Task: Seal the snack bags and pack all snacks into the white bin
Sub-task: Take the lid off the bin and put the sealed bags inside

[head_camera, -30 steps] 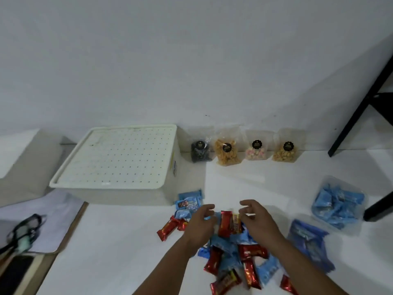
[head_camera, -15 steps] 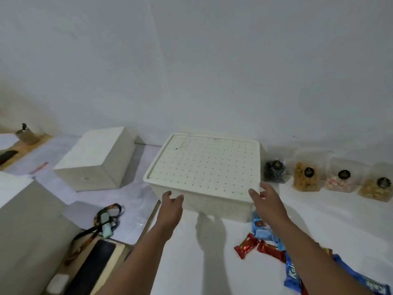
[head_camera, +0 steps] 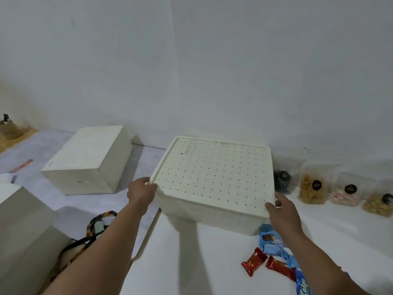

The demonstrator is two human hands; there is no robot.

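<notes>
Bin (head_camera: 212, 211): white, covered by a perforated lid (head_camera: 214, 175), standing on the white surface (head_camera: 191, 262) between the two hands and against the wall (head_camera: 191, 60).

Nearest items: below the right hand, beside the right forearm, lie two red bars (head_camera: 254, 264) and blue packets (head_camera: 273, 242), loose on the surface. One blue packet lies just in front of the bin's near right corner. Below the left hand, partly hidden by the left forearm, lies a lanyard (head_camera: 93, 227) with a pale green tag.

Left hand (head_camera: 141, 193): fingers curled over the near left corner of the lid, gripping its rim. Right hand (head_camera: 284, 211): thumb on top of the near right corner of the lid, fingers round the edge below, gripping it. Whether the lid is lifted clear of the bin at either corner cannot be told.

Left of the left hand: a closed white box (head_camera: 89, 162) on a paper-covered area, well apart from the bin. A second pale block (head_camera: 21, 226) sits at the near left edge of view.

Right of the right hand, along the wall: four clear snack bags, each with a round black label. In order outward from the bin: dark bag (head_camera: 282, 180), just beside the bin's right wall; orange bag (head_camera: 312, 189); pink bag (head_camera: 345, 193); tan bag (head_camera: 379, 204). Whether their tops are sealed cannot be told.
</notes>
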